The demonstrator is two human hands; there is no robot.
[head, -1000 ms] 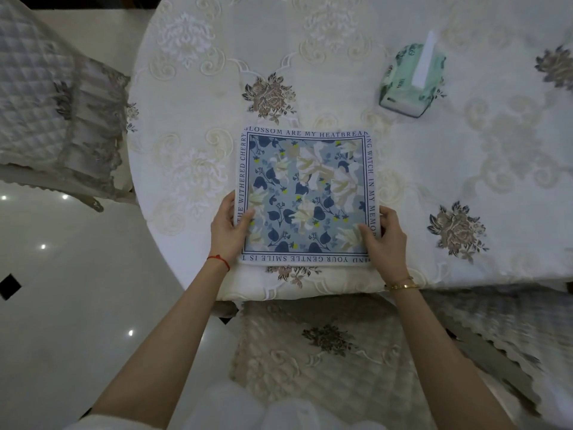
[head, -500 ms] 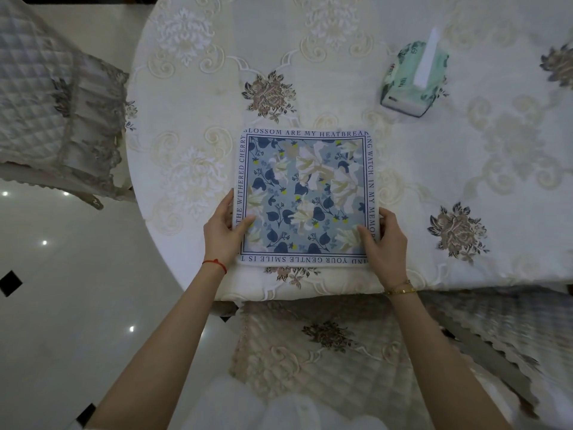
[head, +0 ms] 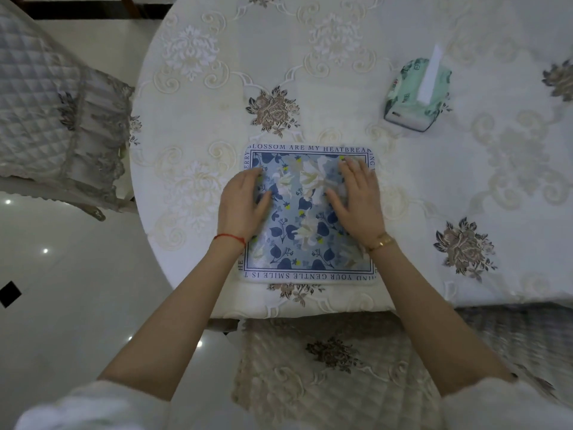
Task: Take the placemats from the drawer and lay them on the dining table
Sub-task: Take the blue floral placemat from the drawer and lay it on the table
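The placemat (head: 310, 231) is pressed flat on the table (head: 403, 197) by the left hand (head: 242, 206) and right hand (head: 359, 200) — palms open, nothing gripped.

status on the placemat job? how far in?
Done: one square blue floral placemat with a lettered border lies flat at the near edge of the round table under its cream embroidered cloth. In hand: left hand and right hand rest open-palmed on it, apparently smoothing. Left: any further placemats; none and no drawer are in view.
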